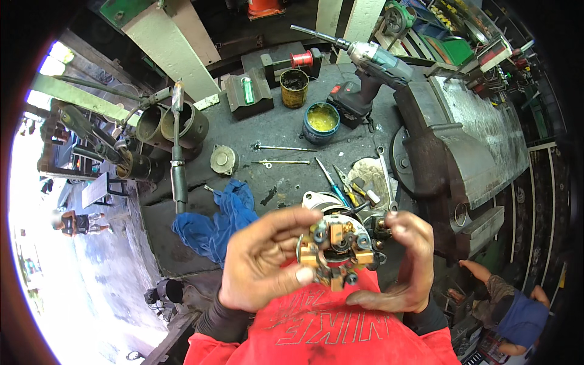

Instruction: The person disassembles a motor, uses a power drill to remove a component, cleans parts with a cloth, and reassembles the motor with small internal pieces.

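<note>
The left hand (pixel 258 258) pinches the brass-and-black assembly (pixel 336 234) between thumb and fingers, by the near edge of the desk (pixel 277 176), next to a pale-flanged metal housing (pixel 311 198); the right hand (pixel 418 261) curves round the other side, its fingers spread and seemingly gripping nothing, though from here I cannot tell whether a fingertip touches; best, I'd say, to pinch the rim lightly, sparing the brass blocks (pixel 309 258).

I wear a red shirt (pixel 365 350), outlined lettering (pixel 331 328) across its front, with snug dark sleeves (pixel 226 319) ending at my left hand (pixel 258 261) and right hand (pixel 415 267).
</note>
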Motion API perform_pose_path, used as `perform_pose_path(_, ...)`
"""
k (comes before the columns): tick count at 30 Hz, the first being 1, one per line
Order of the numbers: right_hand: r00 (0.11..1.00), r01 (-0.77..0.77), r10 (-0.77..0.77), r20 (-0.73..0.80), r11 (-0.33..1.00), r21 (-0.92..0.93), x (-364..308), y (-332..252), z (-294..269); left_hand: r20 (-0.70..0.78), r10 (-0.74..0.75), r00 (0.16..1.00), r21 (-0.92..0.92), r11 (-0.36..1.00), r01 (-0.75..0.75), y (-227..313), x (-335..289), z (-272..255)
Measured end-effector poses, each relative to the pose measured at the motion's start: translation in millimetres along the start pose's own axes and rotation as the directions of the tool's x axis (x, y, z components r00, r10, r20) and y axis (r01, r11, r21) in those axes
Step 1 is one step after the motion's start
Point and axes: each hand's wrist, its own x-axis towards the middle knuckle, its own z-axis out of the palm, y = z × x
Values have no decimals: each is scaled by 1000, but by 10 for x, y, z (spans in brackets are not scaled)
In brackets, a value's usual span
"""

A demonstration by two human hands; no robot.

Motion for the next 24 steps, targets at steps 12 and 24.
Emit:
perform_pose_path(12,976,62,-30,215,988,-144,343,14,7,218,-324,921,202,938,282,277,593,-54)
perform_pose_path(24,992,23,0,129,983,-180,287,47,86,-25,-21,999,401,916,30,200,480,-183)
